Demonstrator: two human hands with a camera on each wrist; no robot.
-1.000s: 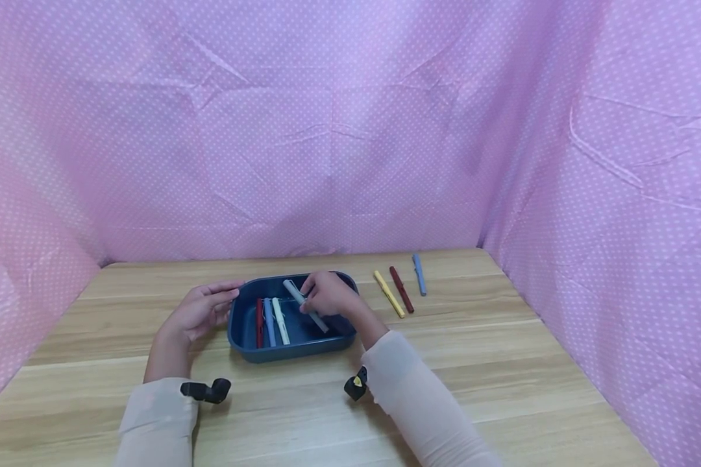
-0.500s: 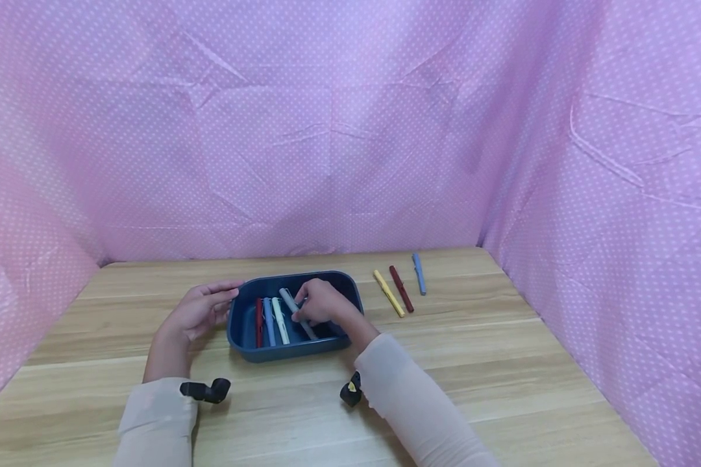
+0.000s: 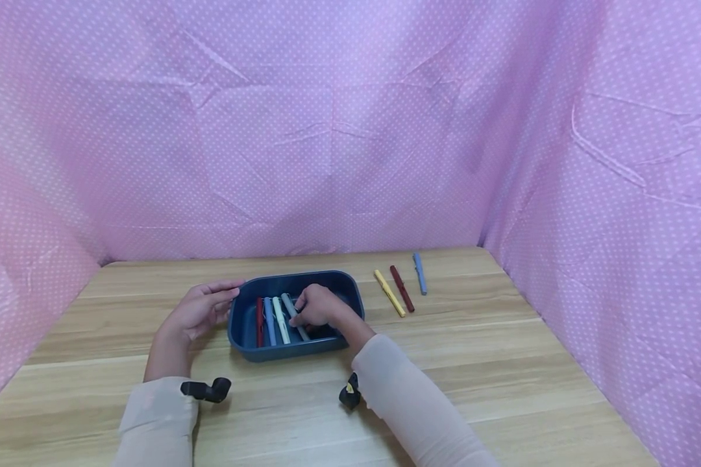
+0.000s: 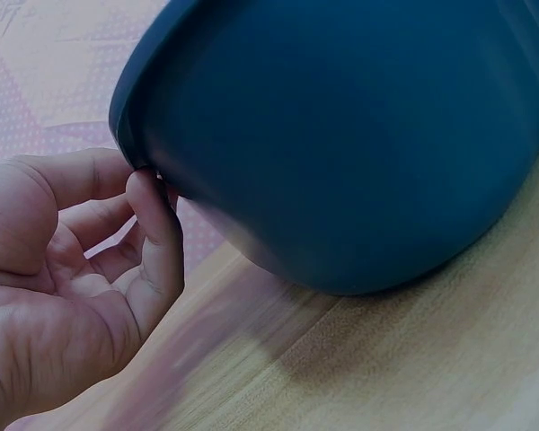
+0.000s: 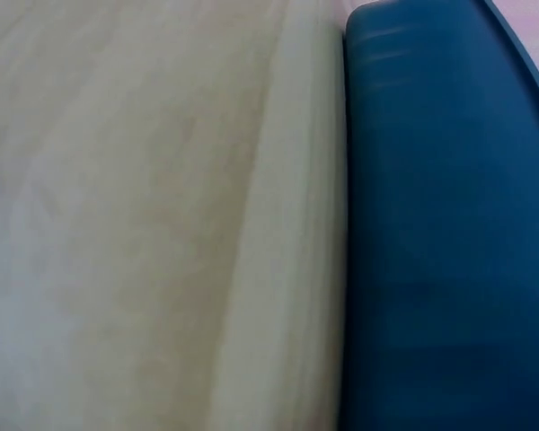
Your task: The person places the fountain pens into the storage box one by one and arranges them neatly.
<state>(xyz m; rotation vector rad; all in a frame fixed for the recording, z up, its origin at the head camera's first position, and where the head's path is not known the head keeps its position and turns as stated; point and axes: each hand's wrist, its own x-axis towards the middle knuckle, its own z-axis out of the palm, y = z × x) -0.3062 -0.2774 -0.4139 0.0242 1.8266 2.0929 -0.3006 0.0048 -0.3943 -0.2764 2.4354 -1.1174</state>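
Observation:
A dark blue box [image 3: 295,352] with rounded corners stands on the table, also large in the left wrist view. At its left rim my left hand [image 3: 201,311] pinches the edge; in the left wrist view the fingertips [image 4: 144,184] meet right at the lip. My right hand [image 3: 321,308] reaches inside and pinches a grey capped pen [image 3: 289,302], partly hidden by the fingers. Left of it lie a pale green pen [image 3: 280,321], a blue pen [image 3: 269,322] and a dark red pen [image 3: 259,324], side by side. The right wrist view shows only box wall [image 5: 449,224] and table.
On the wooden table [image 3: 269,415], right of the box, lie a yellow pen [image 3: 389,294], another dark red pen [image 3: 402,288] and another blue pen [image 3: 420,274]. Pink dotted cloth [image 3: 327,162] hangs behind and at both sides.
My right hand has moved left and down within the box, bringing the grey pen beside the pale green one and turning it closer to parallel. The left hand has stayed at the rim.

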